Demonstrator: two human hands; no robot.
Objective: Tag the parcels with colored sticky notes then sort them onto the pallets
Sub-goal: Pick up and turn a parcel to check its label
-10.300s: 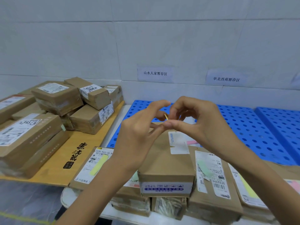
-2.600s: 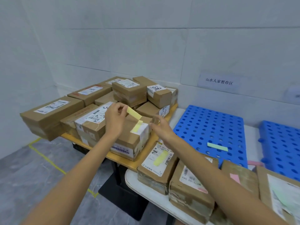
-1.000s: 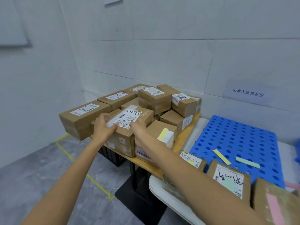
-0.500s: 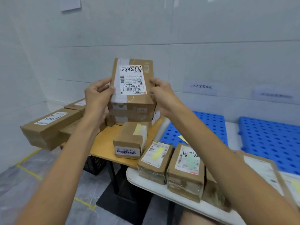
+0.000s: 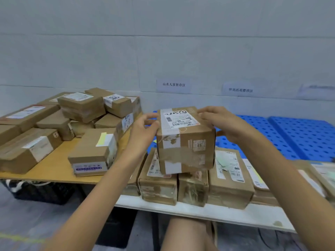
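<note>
A brown cardboard held parcel (image 5: 184, 142) sits upright and level, gripped at its sides by the left hand (image 5: 145, 127) and right hand (image 5: 221, 122). It has clear tape round the front and a white shipping label (image 5: 178, 117) on top, with no sticky note showing. Just below it stands a row of parcels (image 5: 157, 185); whether it rests on them cannot be told. The one to its lower right bears a pale green note (image 5: 223, 160). Left of the held parcel lies a tagged parcel (image 5: 94, 151) with a yellow sticky note (image 5: 101, 139) on top. Farther left is a heap of parcels (image 5: 81, 105). Behind it and to the right, two blue pallets (image 5: 304, 136) lie flat, side by side.
</note>
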